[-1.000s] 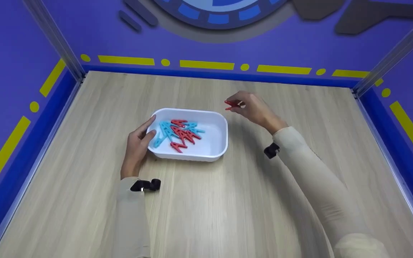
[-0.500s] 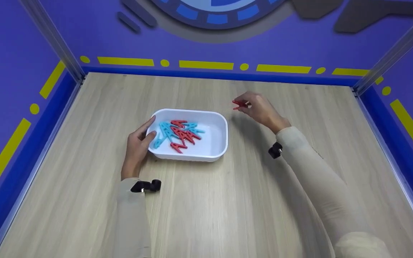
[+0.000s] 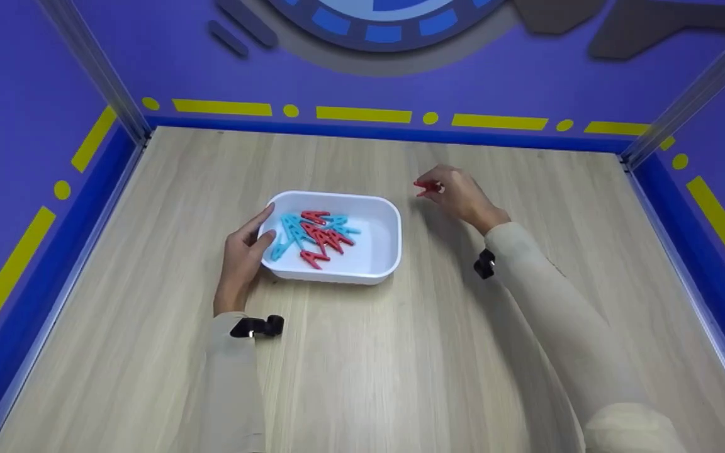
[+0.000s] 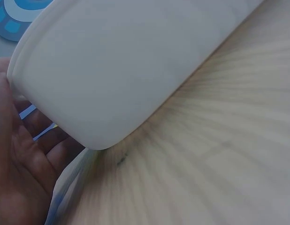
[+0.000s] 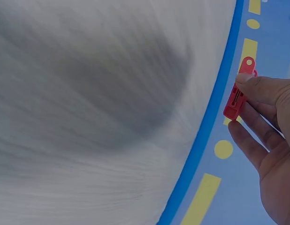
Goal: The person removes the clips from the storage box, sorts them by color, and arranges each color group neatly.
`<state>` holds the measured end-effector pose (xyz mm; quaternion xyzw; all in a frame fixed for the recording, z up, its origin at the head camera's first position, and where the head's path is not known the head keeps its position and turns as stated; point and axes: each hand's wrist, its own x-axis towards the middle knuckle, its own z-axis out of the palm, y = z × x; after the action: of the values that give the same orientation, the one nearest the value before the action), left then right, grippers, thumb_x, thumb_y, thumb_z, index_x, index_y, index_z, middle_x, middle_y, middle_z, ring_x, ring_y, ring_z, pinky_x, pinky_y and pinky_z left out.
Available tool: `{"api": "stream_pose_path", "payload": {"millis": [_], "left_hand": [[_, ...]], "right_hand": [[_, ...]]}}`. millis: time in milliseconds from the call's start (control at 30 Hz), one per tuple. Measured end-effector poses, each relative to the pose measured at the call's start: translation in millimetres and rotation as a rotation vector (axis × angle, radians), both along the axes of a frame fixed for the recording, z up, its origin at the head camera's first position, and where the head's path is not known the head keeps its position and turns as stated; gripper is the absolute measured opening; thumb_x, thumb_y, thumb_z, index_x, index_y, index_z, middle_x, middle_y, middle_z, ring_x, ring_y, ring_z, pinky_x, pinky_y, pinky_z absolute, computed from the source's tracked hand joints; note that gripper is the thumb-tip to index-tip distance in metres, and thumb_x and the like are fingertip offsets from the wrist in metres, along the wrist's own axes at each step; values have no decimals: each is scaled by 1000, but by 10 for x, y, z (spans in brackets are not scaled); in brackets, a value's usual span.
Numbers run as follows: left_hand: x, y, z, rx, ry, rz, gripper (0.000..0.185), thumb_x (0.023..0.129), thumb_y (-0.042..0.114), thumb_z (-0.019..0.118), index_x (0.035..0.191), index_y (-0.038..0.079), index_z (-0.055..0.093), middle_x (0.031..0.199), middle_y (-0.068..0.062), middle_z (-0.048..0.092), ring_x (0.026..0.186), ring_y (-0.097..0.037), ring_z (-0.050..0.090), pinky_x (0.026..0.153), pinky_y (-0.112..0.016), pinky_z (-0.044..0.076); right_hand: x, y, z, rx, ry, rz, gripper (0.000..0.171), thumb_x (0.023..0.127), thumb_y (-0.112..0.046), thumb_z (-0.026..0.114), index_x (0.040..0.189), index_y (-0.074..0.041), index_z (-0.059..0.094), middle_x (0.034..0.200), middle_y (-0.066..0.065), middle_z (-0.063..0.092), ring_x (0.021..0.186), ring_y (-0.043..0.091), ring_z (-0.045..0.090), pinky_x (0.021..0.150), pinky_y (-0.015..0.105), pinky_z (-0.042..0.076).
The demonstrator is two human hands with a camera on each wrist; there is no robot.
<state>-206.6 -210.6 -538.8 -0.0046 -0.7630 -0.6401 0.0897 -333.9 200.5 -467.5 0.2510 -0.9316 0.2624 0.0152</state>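
A white plastic basin point(image 3: 373, 242) stands on the table with several red clothespins point(image 3: 326, 239) and light blue clothespins point(image 3: 294, 229) heaped toward its left side. My left hand point(image 3: 238, 261) grips the basin's left end, thumb over the rim and fingers along the outside. In the left wrist view the basin's outer wall point(image 4: 112, 70) covers part of those fingers. Beyond the basin's right end, my right hand point(image 3: 462, 196) pinches one red clothespin point(image 5: 238, 93) between thumb and fingers, raised over the table. The pinned fingertips behind it are partly hidden.
The wood-grain table point(image 3: 350, 365) is enclosed by blue panels point(image 3: 362, 85) at the back and both sides. Metal posts point(image 3: 111, 82) rise at the back corners. A small black wrist camera point(image 3: 258, 326) sits at each sleeve.
My right hand has moved a little to the right, away from the basin, with the red clothespin still pinched. The left hand and the basin stay in place.
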Motion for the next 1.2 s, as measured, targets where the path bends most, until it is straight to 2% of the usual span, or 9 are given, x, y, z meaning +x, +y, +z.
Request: {"api": "stream_pose_path", "payload": {"millis": [200, 433, 667, 767, 833, 967, 1067, 1200], "left_hand": [[1, 1, -15, -13, 2, 3, 48, 105, 4, 62, 152, 12, 59, 159, -2, 52, 153, -18, 38, 125, -36, 30], [18, 9, -7, -9, -10, 4, 48, 106, 6, 62, 153, 14, 59, 159, 1, 52, 153, -15, 38, 125, -33, 30], [3, 18, -4, 9, -61, 3, 50, 106, 1, 57, 155, 8, 54, 163, -6, 46, 156, -20, 32, 127, -36, 25], [-6, 13, -25, 17, -47, 4, 49, 106, 2, 59, 154, 12, 56, 162, -2, 48, 155, -18, 34, 127, -34, 26], [-4, 10, -27, 20, -37, 4, 49, 106, 3, 60, 153, 13, 58, 161, -2, 49, 155, -17, 35, 126, -33, 27], [-1, 6, -25, 30, -12, 5, 48, 104, 4, 62, 151, 12, 60, 159, -3, 52, 153, -18, 38, 126, -34, 28], [-4, 3, -24, 33, 0, 1, 47, 104, 5, 63, 151, 12, 61, 159, -4, 52, 153, -19, 39, 126, -34, 29], [-9, -2, -27, 24, -5, 3, 47, 104, 7, 63, 151, 12, 61, 159, -3, 52, 153, -18, 39, 126, -34, 29]], "right_hand": [[-43, 12, -85, 56, -42, -52, 28, 96, 2, 76, 122, -6, 78, 117, 12, 72, 105, 28, 66, 100, 43, 58], [-63, 48, -184, 98, -73, -69, 27, 97, 1, 75, 123, -5, 77, 117, 13, 72, 105, 28, 66, 102, 44, 57], [-58, 44, -274, 129, -104, -87, 27, 98, -1, 75, 124, -7, 77, 118, 11, 72, 105, 27, 65, 104, 42, 56], [-53, 48, -297, 136, -111, -88, 29, 99, -1, 74, 126, -8, 77, 118, 10, 72, 105, 26, 65, 105, 42, 56], [-53, 55, -302, 104, -126, -79, 30, 98, 0, 74, 127, -8, 77, 120, 11, 72, 107, 27, 65, 105, 42, 56], [-64, 94, -300, -30, -155, -94, 31, 99, 1, 72, 129, -3, 75, 127, 15, 71, 116, 31, 66, 105, 46, 55], [-68, 128, -292, -81, -139, -165, 30, 101, -3, 70, 130, 3, 72, 128, 20, 70, 116, 34, 66, 103, 48, 56], [-60, 136, -304, -62, -162, -289, 34, 104, -15, 69, 130, 6, 69, 119, 22, 70, 101, 32, 65, 89, 44, 58]]}}
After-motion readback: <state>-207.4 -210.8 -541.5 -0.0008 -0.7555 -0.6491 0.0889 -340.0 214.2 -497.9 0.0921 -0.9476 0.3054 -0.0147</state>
